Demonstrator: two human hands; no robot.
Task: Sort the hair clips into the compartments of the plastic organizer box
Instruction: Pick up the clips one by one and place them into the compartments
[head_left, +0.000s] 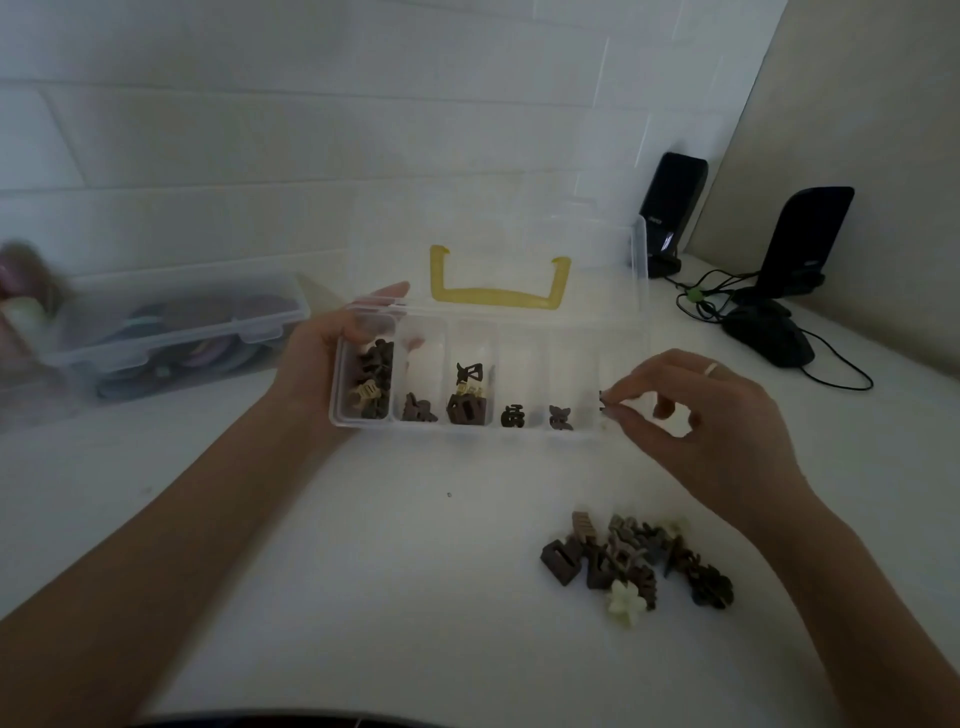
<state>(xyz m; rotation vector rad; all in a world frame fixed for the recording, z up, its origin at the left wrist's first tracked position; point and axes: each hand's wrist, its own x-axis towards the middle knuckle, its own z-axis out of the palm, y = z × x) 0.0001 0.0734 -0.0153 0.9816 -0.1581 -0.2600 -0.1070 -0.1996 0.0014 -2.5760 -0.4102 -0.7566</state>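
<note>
Hair clips, small brown, tan and cream plastic claws, unsorted pile (636, 564) nearest on white table (415, 571), a dozen or so left. Right hand (711, 415) beyond the pile, thumb and forefinger pinched on a tiny dark clip (602, 400) at the rightmost compartment of the clear plastic organizer box (488, 426). Five other compartments hold clips already, leftmost fullest. Left hand (322, 353) grips box's left end, fingers closed around it. Roughly half done, judging by counts. Yellow-handled lid (498, 280) stands open behind.
</note>
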